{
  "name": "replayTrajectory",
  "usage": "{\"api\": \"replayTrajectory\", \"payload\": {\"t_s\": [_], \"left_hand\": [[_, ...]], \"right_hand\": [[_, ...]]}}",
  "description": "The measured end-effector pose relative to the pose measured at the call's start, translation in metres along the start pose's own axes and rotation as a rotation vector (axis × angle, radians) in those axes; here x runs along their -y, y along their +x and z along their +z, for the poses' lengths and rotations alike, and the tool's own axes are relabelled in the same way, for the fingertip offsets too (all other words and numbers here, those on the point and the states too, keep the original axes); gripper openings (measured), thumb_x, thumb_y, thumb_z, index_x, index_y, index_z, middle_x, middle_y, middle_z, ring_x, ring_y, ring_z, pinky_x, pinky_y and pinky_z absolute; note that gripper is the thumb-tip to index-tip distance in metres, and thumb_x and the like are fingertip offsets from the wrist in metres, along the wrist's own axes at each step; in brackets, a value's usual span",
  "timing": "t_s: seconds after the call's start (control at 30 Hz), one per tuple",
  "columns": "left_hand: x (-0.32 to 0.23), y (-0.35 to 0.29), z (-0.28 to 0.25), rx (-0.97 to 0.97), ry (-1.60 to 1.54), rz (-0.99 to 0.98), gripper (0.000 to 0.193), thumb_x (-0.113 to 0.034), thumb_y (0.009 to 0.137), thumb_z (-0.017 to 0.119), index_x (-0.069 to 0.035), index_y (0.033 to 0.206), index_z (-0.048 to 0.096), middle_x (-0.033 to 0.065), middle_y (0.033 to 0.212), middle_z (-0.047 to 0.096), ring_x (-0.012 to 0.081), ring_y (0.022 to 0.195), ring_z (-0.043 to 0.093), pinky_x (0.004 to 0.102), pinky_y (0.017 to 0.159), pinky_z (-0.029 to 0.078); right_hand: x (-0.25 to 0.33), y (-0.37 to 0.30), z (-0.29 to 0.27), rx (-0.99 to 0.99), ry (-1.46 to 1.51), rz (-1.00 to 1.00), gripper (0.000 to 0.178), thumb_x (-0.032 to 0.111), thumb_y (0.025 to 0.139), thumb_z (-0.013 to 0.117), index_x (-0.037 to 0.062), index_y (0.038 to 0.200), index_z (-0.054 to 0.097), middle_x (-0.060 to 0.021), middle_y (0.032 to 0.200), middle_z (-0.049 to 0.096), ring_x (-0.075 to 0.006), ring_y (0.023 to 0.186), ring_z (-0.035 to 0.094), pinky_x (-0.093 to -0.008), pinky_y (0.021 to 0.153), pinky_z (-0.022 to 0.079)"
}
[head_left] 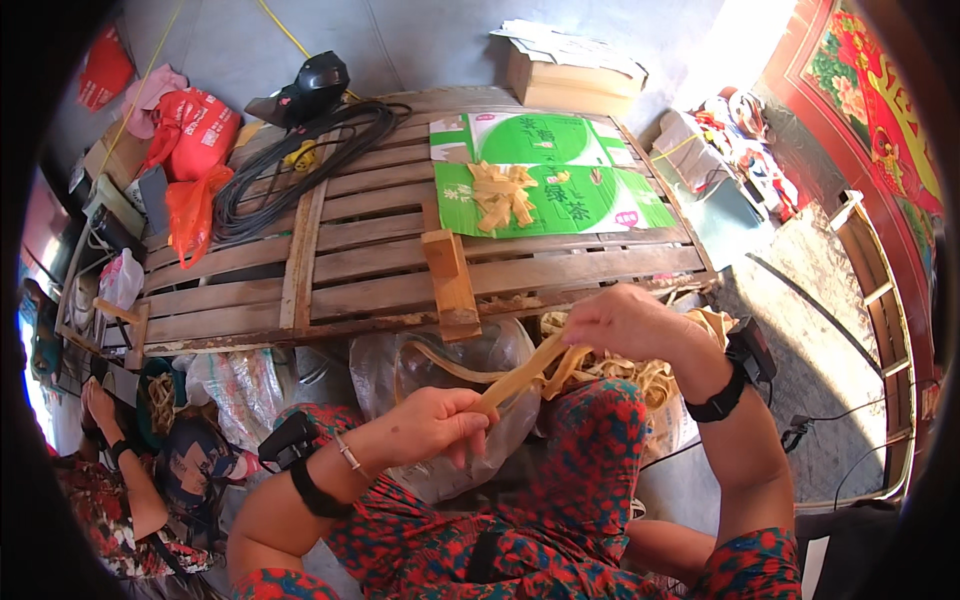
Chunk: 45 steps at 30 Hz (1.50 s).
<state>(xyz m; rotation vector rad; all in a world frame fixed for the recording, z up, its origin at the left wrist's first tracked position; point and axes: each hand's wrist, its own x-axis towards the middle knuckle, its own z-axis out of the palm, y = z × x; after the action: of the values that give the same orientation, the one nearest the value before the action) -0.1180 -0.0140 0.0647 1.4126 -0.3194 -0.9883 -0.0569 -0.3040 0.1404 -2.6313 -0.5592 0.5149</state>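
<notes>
A flat pale-yellow strip [523, 377] is stretched slantwise between my hands, above my lap. My left hand [430, 424] is closed, pinching its lower end between thumb and fingers. At the upper end my right hand [628, 322] is closed on the strip, with the fingertips bent downward. Below and behind the right hand lies a tangled heap of similar strips [655, 388]. A wooden block stand [450, 290] juts over the table's near edge, just beyond my hands. Several short folded strip pieces [500, 195] lie on a flattened green carton [600, 200].
The slatted wooden table [380, 262] bears a coiled black cable [255, 195], an orange bag [197, 215] and a cardboard box [575, 80]. Clear plastic sheeting [375, 375] hangs below its front edge. Another person's hand [100, 408] shows at the left.
</notes>
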Motion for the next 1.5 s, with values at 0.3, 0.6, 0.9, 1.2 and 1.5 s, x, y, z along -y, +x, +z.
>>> {"api": "replayTrajectory", "payload": {"t_s": [0.3,0.6,0.9,1.2,1.5], "left_hand": [[-0.024,0.031,-0.033,-0.165,0.27,0.11,0.02,-0.018,0.097,0.051,-0.004,0.086,0.06,0.0009,0.067,0.059,0.0082,0.052,0.053,0.0239,0.049,0.043],[-0.042,0.052,-0.107,-0.145,0.001,0.072,0.026,-0.016,0.091,0.05,-0.001,0.102,0.068,0.0069,0.091,0.07,0.0114,0.079,0.062,0.0244,0.068,0.048],[-0.019,0.095,-0.087,0.5,-0.054,0.175,0.025,-0.026,0.097,0.057,-0.004,0.101,0.068,-0.0039,0.067,0.055,0.0026,0.057,0.047,0.0213,0.053,0.039],[-0.016,0.068,-0.093,-0.434,1.104,0.669,0.024,-0.026,0.079,0.074,-0.016,0.101,0.073,0.0031,0.083,0.064,0.019,0.069,0.062,0.0286,0.064,0.049],[0.003,0.076,-0.09,-0.909,0.973,0.714,0.015,-0.02,0.078,0.071,-0.011,0.09,0.071,0.0074,0.107,0.064,0.024,0.09,0.063,0.0436,0.084,0.046]], "right_hand": [[0.025,0.056,0.066,-0.363,0.202,-0.474,0.041,0.026,0.082,0.072,0.0081,0.117,0.061,-0.0127,0.107,0.065,-0.0307,0.104,0.06,-0.0419,0.092,0.045],[0.037,0.114,0.076,-0.401,0.625,-0.276,0.024,0.025,0.076,0.08,0.0069,0.082,0.066,-0.0095,0.077,0.065,-0.0264,0.068,0.065,-0.0342,0.062,0.051],[0.012,0.138,0.085,-0.453,0.554,-0.633,0.023,0.019,0.082,0.072,0.01,0.067,0.058,-0.0064,0.056,0.051,-0.0252,0.051,0.05,-0.0345,0.048,0.038],[0.011,0.128,0.116,0.515,1.618,0.217,0.02,0.02,0.094,0.058,0.0023,0.092,0.066,0.0013,0.065,0.06,-0.0056,0.052,0.046,-0.02,0.047,0.033],[0.023,0.129,0.126,-0.308,1.297,0.119,0.01,0.011,0.09,0.066,0.004,0.084,0.064,-0.0014,0.075,0.063,-0.0085,0.06,0.055,-0.0249,0.051,0.044]]}}
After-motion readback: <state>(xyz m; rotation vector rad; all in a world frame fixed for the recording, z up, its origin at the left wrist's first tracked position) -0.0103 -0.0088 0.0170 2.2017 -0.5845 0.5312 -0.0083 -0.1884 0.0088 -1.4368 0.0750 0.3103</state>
